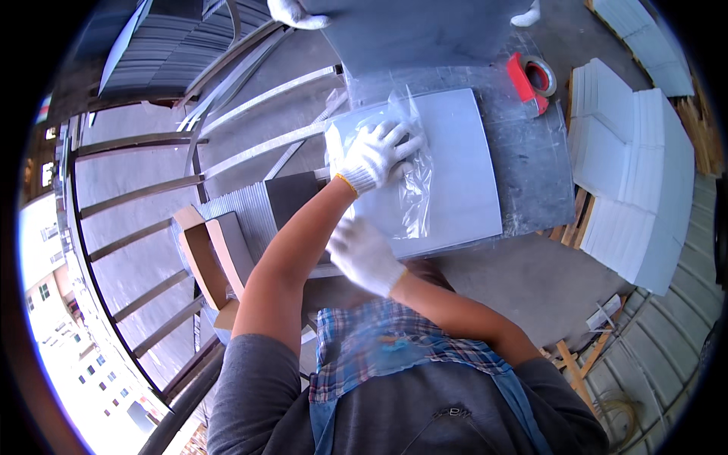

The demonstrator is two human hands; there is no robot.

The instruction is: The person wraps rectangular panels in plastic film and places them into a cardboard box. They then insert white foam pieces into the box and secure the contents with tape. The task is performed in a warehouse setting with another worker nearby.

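A pale panel (459,167) lies on the grey worktable (531,182), with a clear plastic sheet or bag (415,193) crumpled over its left part. My left hand (377,154), in a white knitted glove, presses on this plastic with its fingers spread. Closer to my body, my right hand (364,254), gloved alike, hovers by the panel's near left corner. Motion smears its fingers, and whether it holds any of the plastic does not show. Beyond the panel, a co-worker's gloved hands (298,14) are at the sides of a dark grey panel (421,34).
A red tape dispenser (522,80) sits at the table's far right. Left of my arm are an opened cardboard box (203,254) and a row of thin grey sheets (244,216) on a metal rack (144,197). White panel stacks (633,174) stand on wooden pallets to the right.
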